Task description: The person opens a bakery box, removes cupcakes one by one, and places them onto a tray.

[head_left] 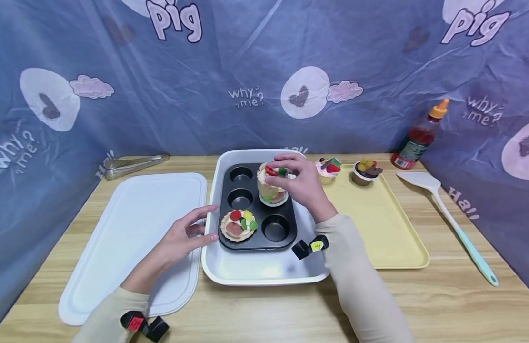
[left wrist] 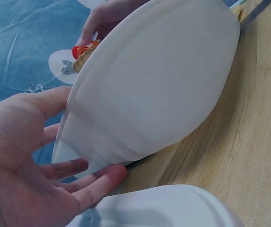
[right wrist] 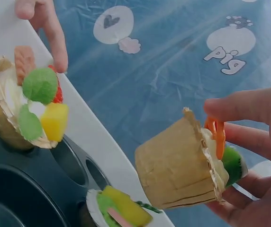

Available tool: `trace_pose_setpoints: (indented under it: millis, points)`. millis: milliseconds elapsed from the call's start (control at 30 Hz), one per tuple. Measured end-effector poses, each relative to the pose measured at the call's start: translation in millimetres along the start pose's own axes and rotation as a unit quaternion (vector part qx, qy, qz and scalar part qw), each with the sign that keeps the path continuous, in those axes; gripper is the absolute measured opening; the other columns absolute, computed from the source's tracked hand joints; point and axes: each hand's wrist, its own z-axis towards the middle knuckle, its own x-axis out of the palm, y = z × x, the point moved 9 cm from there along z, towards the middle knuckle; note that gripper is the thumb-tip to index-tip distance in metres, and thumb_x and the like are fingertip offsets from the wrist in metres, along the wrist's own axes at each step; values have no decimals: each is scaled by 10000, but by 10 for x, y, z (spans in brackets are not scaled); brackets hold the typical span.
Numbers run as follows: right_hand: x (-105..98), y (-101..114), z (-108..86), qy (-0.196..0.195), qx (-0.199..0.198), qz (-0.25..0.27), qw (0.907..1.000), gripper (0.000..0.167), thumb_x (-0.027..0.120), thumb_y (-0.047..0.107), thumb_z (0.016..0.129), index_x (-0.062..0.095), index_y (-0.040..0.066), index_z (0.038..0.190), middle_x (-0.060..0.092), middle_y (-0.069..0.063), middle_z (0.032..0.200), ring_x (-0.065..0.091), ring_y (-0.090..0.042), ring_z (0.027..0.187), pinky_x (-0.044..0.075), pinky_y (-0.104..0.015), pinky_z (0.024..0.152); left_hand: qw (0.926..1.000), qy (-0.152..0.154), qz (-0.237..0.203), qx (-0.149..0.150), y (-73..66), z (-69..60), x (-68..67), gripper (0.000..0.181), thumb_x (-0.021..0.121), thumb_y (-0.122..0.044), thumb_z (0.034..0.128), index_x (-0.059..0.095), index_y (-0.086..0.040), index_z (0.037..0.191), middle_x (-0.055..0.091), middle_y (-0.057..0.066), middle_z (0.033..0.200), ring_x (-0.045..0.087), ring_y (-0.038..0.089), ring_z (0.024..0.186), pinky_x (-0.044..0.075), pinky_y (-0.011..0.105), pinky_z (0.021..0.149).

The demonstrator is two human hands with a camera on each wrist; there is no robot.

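My right hand [head_left: 304, 183] [right wrist: 254, 151] pinches a tart [head_left: 264, 182] [right wrist: 176, 163] by its top, among red and green fruit pieces. The tart is tilted in the right wrist view. Below it in the head view, a cupcake [head_left: 274, 197] [right wrist: 121, 208] sits in the dark muffin pan [head_left: 257, 243] [right wrist: 14, 163]. Another fruit-topped tart [head_left: 238, 226] [right wrist: 36, 106] sits in the pan's front left cup. The pan lies in a deep white tray [head_left: 264, 274] [left wrist: 149, 75]. My left hand [head_left: 178, 238] [left wrist: 26, 156] touches its left rim with loosely extended fingers.
A flat white tray [head_left: 135, 228] lies at the left, with metal tongs [head_left: 133, 164] behind. To the right, a yellow tray [head_left: 388, 228] bears two cupcakes [head_left: 327, 171] [head_left: 364, 174]. A sauce bottle [head_left: 416, 140] and spatula [head_left: 450, 219] are farther right.
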Motion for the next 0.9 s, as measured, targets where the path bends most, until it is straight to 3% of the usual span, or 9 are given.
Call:
trace_pose_setpoints:
  millis: [200,400,533,633,767,900]
  points:
    - [-210,-33,0,-231,115,-167,9995,348,852,183,807,778,79,1131,625,-67,1324,505,-216,1283,445,-478,1078,10000,24,81,-40,8,15,26,691,770,-165,895,454,-168,1509,452,195,1517,644,296,1151,466,397,994]
    - [-445,-43,13,-495,165,-241,9983,355,844,164,812,769,53,1141,629,-87,1331,515,-220,1259,442,-416,1015,9999,-7,99,-99,17,-2,-1,692,767,-163,898,450,-166,1513,449,200,1517,641,304,1159,474,357,976]
    - [-655,-44,15,-759,115,-226,9968,339,851,144,804,775,46,1119,658,-84,1286,547,-143,965,425,-253,789,9999,-7,113,-121,11,-15,-13,692,766,-180,902,447,-176,1517,453,200,1512,634,301,1163,465,396,993]
    - [-825,-47,-4,-967,63,-216,9951,333,858,143,797,779,45,1105,673,-88,1261,490,-109,762,381,-212,647,9998,-2,133,-115,3,-22,-17,691,763,-190,906,443,-179,1519,458,198,1509,629,301,1170,454,424,1007]
    - [-1048,-81,-46,-1182,78,-161,9928,349,856,137,798,770,24,1116,680,-77,1240,496,-83,723,395,-194,634,9998,11,146,-95,-5,-22,-12,693,761,-190,908,439,-175,1521,459,203,1508,629,317,1186,465,401,1000]
    - [-1228,-113,-95,-1234,86,-156,9922,366,861,125,791,763,13,1125,686,33,1161,501,-55,728,408,-176,635,9999,16,157,-71,-14,-19,-3,690,760,-190,909,439,-169,1520,462,209,1504,627,335,1200,474,349,981]
